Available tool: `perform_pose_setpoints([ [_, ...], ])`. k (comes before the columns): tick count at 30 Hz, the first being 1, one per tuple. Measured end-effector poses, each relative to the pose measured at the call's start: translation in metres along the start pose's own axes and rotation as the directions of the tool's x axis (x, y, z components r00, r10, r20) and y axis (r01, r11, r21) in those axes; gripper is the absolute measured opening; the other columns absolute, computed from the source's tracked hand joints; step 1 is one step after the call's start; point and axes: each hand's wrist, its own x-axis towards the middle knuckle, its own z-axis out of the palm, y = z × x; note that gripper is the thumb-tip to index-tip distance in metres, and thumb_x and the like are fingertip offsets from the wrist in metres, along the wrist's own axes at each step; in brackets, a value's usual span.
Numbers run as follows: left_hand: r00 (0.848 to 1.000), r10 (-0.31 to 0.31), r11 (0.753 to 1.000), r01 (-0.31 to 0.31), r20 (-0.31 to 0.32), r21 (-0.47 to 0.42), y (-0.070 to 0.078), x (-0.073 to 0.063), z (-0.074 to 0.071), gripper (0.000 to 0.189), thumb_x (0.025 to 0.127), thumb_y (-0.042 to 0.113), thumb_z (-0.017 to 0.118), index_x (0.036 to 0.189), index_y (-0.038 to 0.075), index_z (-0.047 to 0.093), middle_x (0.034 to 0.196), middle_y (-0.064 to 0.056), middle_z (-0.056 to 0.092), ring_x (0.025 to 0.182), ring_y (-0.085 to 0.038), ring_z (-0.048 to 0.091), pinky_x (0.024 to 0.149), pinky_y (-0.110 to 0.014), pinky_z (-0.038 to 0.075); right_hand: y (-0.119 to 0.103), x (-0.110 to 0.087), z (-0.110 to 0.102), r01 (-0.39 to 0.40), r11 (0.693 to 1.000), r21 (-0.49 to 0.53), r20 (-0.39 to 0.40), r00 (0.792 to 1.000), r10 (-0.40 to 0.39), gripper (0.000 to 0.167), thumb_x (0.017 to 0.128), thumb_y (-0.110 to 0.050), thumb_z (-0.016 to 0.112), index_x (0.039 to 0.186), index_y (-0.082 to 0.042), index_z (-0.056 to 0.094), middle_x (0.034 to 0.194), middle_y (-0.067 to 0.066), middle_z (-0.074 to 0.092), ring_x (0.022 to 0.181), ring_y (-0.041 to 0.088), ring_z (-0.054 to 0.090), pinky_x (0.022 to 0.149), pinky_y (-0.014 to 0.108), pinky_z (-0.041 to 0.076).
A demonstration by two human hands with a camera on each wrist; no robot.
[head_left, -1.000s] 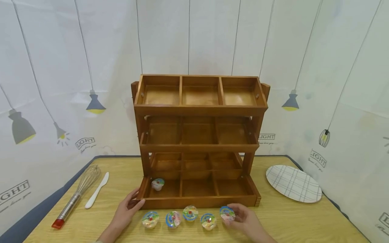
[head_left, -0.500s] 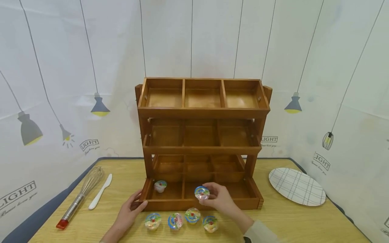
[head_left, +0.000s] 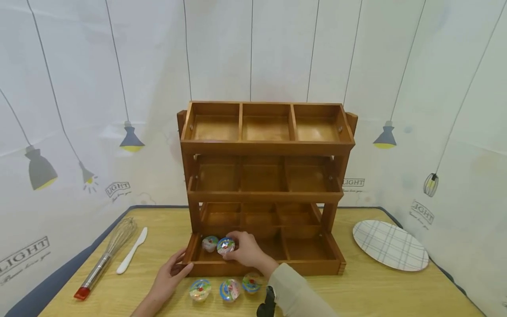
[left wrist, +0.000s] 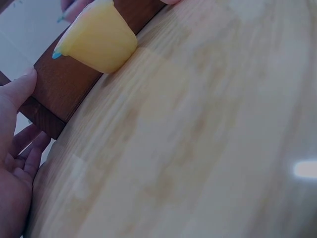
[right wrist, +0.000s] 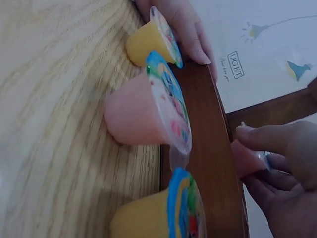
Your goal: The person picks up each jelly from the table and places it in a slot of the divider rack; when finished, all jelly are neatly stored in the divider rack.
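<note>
A brown wooden three-tier shelf (head_left: 261, 147) with divided compartments stands on the table. My left hand (head_left: 168, 278) grips its lower front left corner, thumb on the front board and fingers around the side. Between thumb and fingers, my right hand (head_left: 250, 250) pinches a pink jelly cup (head_left: 225, 247) in the bottom tier's left compartment. Beside it sits another jelly cup (head_left: 209, 243). In front of the shelf are a yellow jelly cup (right wrist: 148, 42), a pink one (right wrist: 138, 109) and another yellow one (right wrist: 148, 215). My right forearm covers part of the table there.
At left lie a whisk (head_left: 107, 255) with a red end and a white plastic knife (head_left: 132, 251). A checked white plate (head_left: 390, 244) lies at right. Behind the table hangs a cloth (head_left: 222, 53) printed with lamps.
My right hand has picked up the rightmost jelly cup from the table and carried it left and up into the bottom left compartment. My left hand keeps its hold on the shelf corner.
</note>
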Motion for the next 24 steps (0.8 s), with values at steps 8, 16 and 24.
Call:
perform_pose_setpoints([
  [8,1.000,0.003,1.000,-0.003,0.000,-0.016,-0.002,-0.001,0.004,0.057,0.084,0.027,0.061,0.134,0.013,0.039,0.128,-0.023,0.046,0.105,-0.030,0.055,0.080,-0.025,0.049,-0.009,0.008,0.007,-0.019,0.968,-0.252,0.039,0.999,0.029,0.050,0.070,-0.019,0.074,0.112,0.001,0.057,0.106,0.014,0.060,0.097,0.025,0.055,0.081,0.031,0.047],
  [16,1.000,-0.008,1.000,0.008,-0.006,0.026,-0.001,0.001,0.001,0.057,0.084,0.031,0.060,0.134,0.014,0.038,0.129,-0.020,0.046,0.106,-0.025,0.054,0.079,-0.017,0.046,-0.009,0.017,0.014,-0.052,0.968,-0.245,0.053,0.996,0.067,0.042,0.068,-0.019,0.076,0.102,0.001,0.062,0.096,0.012,0.061,0.084,0.021,0.054,0.071,0.027,0.046],
  [24,1.000,0.010,1.000,-0.010,-0.008,0.005,-0.001,0.001,0.001,0.056,0.084,0.027,0.061,0.133,0.012,0.039,0.127,-0.021,0.047,0.103,-0.023,0.056,0.077,-0.016,0.046,-0.014,0.018,0.017,-0.096,0.954,-0.284,0.077,0.989,0.123,0.038,0.071,-0.018,0.074,0.102,0.000,0.061,0.105,0.013,0.059,0.101,0.031,0.051,0.085,0.036,0.044],
])
